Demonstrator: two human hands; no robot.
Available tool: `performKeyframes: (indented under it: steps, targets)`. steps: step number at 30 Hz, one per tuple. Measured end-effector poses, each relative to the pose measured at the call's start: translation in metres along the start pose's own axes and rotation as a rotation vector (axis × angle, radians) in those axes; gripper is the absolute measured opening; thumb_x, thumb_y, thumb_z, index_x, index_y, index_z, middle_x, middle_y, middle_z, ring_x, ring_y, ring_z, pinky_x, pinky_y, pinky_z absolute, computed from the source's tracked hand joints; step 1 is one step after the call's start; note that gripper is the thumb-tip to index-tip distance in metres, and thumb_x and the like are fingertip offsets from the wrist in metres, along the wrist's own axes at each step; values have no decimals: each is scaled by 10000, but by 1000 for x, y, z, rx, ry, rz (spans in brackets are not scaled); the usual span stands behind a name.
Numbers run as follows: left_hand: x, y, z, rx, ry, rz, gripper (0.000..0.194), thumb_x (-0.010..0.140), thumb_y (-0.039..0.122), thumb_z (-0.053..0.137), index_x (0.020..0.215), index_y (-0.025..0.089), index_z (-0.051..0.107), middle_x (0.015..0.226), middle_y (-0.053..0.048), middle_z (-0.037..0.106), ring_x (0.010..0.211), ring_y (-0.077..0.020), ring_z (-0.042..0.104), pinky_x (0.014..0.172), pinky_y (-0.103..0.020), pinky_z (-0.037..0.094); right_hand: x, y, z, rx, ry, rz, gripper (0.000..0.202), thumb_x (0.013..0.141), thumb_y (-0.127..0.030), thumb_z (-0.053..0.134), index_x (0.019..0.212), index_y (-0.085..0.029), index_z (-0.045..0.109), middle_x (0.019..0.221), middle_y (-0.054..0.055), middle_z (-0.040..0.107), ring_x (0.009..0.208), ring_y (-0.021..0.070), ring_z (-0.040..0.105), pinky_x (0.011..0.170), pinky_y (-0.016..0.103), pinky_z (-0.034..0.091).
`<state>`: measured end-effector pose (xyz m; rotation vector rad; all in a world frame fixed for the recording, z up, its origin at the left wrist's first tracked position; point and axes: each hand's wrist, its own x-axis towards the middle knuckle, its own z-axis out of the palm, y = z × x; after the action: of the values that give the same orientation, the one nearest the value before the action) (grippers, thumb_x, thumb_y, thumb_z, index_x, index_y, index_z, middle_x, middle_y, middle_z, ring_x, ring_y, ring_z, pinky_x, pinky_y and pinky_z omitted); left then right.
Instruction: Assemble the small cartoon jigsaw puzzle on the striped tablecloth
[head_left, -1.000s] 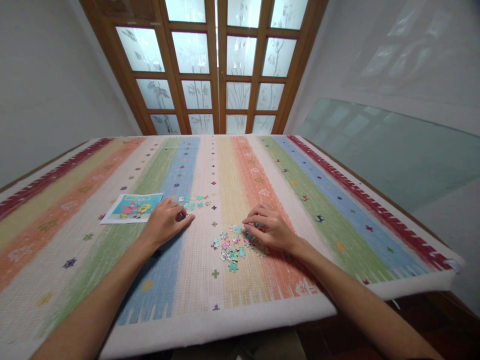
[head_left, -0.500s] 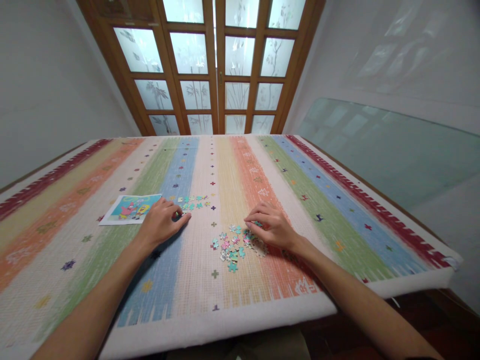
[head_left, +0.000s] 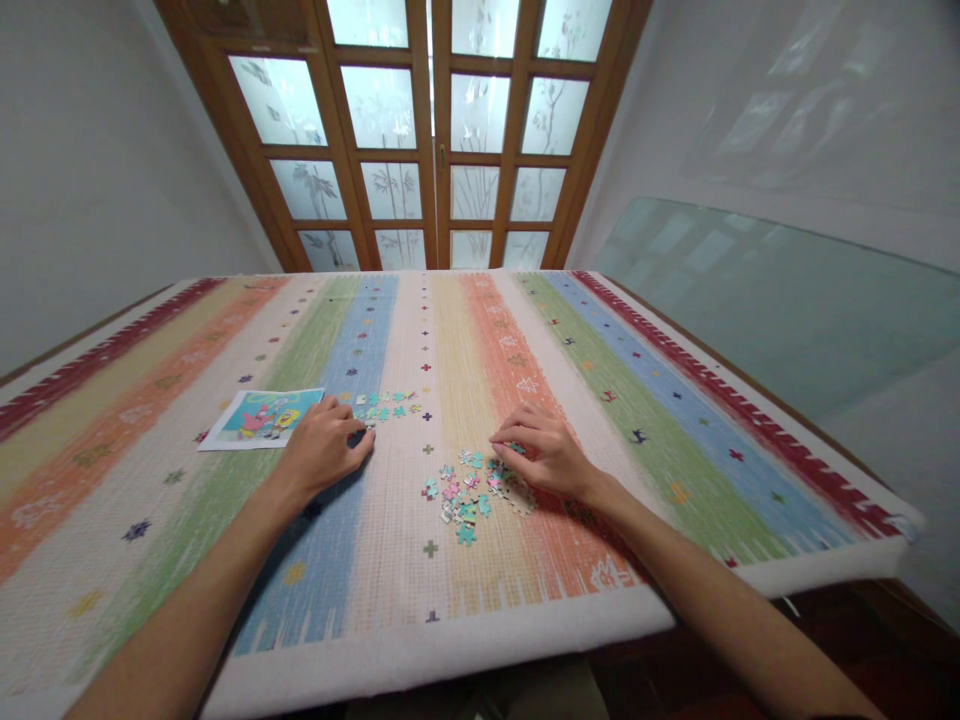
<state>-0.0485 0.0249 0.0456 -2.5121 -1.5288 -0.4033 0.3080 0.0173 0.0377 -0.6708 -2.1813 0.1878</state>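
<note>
My left hand (head_left: 328, 447) rests on the cloth beside the picture card (head_left: 259, 420), which shows cartoon figures. Its thumb and fingers are bent close together near a group of puzzle pieces (head_left: 386, 408); whatever lies between the fingertips is too small to name. My right hand (head_left: 541, 450) hovers at the upper right edge of a loose pile of puzzle pieces (head_left: 466, 512) in teal, pink and white. Its fingers and thumb come together in a pinch, and I cannot make out anything between them. Several pieces lie partly under this hand.
A striped cloth (head_left: 405, 560) covers the large table. Behind it stand wooden doors (head_left: 435, 180) with frosted panes. A glass panel (head_left: 772, 300) leans along the right wall.
My left hand has shifted slightly left, and its thumb has drawn back from the grouped pieces. My right hand has hardly moved.
</note>
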Motion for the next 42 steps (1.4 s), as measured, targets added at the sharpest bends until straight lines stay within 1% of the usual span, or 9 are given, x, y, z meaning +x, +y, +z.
performKeyframes:
  steps: [7, 15, 20, 24, 28, 31, 34, 39, 42]
  targets:
    - [0, 1, -2, -46, 4, 3, 373, 938, 373, 522, 720, 194, 766, 681, -85, 617, 792, -268, 528, 809, -417, 441, 0, 1, 0, 19, -30, 36, 154, 956, -217, 618, 883, -221, 754, 828, 57, 718, 787, 207, 622, 747, 396, 494]
    - [1, 2, -4, -63, 0, 17, 380, 927, 365, 514, 683, 198, 753, 672, -93, 614, 787, -269, 531, 787, -407, 451, 1, 0, -1, 23, -30, 31, 165, 959, -215, 609, 871, -219, 750, 823, 60, 714, 787, 210, 618, 748, 397, 491]
    - [1, 2, -3, -102, 7, 2, 365, 919, 352, 525, 654, 207, 729, 650, -86, 591, 794, -268, 526, 793, -405, 452, 1, 0, -1, 15, -59, 72, 171, 959, -233, 606, 870, -228, 752, 826, 56, 714, 791, 212, 615, 761, 405, 485]
    - [0, 3, -3, -93, 1, 7, 353, 924, 317, 521, 662, 203, 730, 665, -94, 598, 803, -276, 530, 793, -410, 445, 1, 1, -1, 23, -43, 42, 171, 962, -219, 606, 873, -219, 752, 830, 62, 716, 792, 210, 617, 746, 394, 486]
    - [0, 2, -4, -35, -18, 27, 378, 945, 323, 491, 695, 190, 742, 684, -99, 619, 803, -275, 540, 790, -406, 444, 0, 1, 0, 28, -32, 12, 167, 961, -199, 608, 868, -207, 747, 819, 64, 717, 782, 206, 619, 731, 385, 487]
    - [0, 1, -5, -18, 11, -10, 356, 933, 345, 489, 739, 188, 743, 710, -101, 638, 810, -281, 551, 789, -410, 451, 0, 1, -1, 20, -36, 37, 163, 958, -212, 609, 864, -213, 742, 827, 63, 719, 791, 209, 622, 743, 391, 492]
    - [0, -2, -6, 3, 46, -78, 292, 880, 371, 525, 764, 197, 729, 720, -99, 643, 814, -296, 562, 791, -424, 458, 1, 3, -3, 5, -40, 76, 166, 956, -232, 608, 854, -227, 739, 829, 56, 720, 790, 212, 618, 757, 402, 491]
    - [-1, -5, -7, 2, 1, -128, 257, 829, 378, 559, 640, 225, 642, 650, -85, 608, 765, -300, 566, 742, -426, 448, 1, 8, -10, -12, -37, 92, 186, 966, -236, 609, 849, -221, 753, 807, 55, 720, 775, 210, 621, 761, 408, 482]
    - [-2, -5, -5, -9, -10, -129, 228, 807, 357, 564, 635, 229, 640, 639, -83, 610, 759, -304, 573, 721, -426, 444, 1, 12, -13, -13, -57, 119, 185, 960, -236, 614, 847, -222, 760, 803, 57, 719, 775, 216, 616, 768, 416, 478]
